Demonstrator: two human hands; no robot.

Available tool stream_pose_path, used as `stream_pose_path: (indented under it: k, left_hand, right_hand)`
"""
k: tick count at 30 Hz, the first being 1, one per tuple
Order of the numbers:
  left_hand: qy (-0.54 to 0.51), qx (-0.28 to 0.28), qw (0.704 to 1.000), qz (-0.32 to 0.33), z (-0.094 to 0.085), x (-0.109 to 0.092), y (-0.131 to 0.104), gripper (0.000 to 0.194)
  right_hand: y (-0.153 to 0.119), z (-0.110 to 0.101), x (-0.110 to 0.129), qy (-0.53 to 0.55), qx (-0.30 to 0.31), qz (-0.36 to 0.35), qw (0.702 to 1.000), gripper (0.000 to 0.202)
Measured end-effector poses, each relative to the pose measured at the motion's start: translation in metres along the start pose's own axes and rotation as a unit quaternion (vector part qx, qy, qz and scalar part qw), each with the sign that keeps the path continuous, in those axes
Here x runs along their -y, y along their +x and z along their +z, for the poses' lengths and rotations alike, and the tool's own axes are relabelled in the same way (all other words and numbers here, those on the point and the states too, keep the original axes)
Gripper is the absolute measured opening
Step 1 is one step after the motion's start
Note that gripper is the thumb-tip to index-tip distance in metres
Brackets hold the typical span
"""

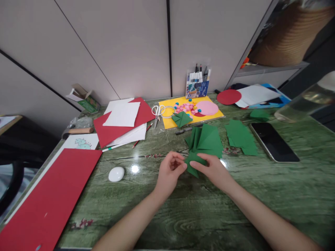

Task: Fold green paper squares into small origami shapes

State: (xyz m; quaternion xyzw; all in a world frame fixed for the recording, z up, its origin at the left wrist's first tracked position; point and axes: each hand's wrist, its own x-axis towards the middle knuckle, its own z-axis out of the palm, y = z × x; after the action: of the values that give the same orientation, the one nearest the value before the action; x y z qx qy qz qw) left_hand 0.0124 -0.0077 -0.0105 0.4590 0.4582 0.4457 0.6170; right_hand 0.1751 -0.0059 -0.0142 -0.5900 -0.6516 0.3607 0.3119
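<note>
Between my hands is a small folded piece of green paper, its lower corner pointing toward me. My right hand grips it from the right, thumb on top and fingers behind. My left hand pinches its left edge, with the fingers curled and partly hidden. Just beyond lie several green paper sheets and folded pieces, overlapping one another. A folded green paper shape rests on the near edge of the yellow sheet. More green paper squares lie to the right.
A black phone and a clear container of liquid stand at the right. White-handled scissors, pink pieces and a marker box are at the back. A white oval object and red sheets are leftward.
</note>
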Motion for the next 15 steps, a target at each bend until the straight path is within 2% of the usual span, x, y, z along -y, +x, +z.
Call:
stream_pose_path:
  k: [4,11,15]
  left_hand:
    - [0.011,0.035,0.999,0.004,0.0017,-0.0021,0.0003,0.01]
    - [0.021,0.018,1.0,0.001,0.0007,-0.0021,0.0003,0.013]
    - [-0.024,0.003,1.0,-0.007,-0.0003,-0.0002,-0.0009,0.014]
  right_hand:
    - [-0.0006,-0.0034,-0.0014,-0.015,0.007,-0.014,1.0,0.028]
    - [-0.0028,-0.0029,0.0008,-0.005,0.017,0.004,1.0,0.031]
    - [-0.0037,-0.0022,0.0023,0.017,0.018,0.03,0.999,0.031]
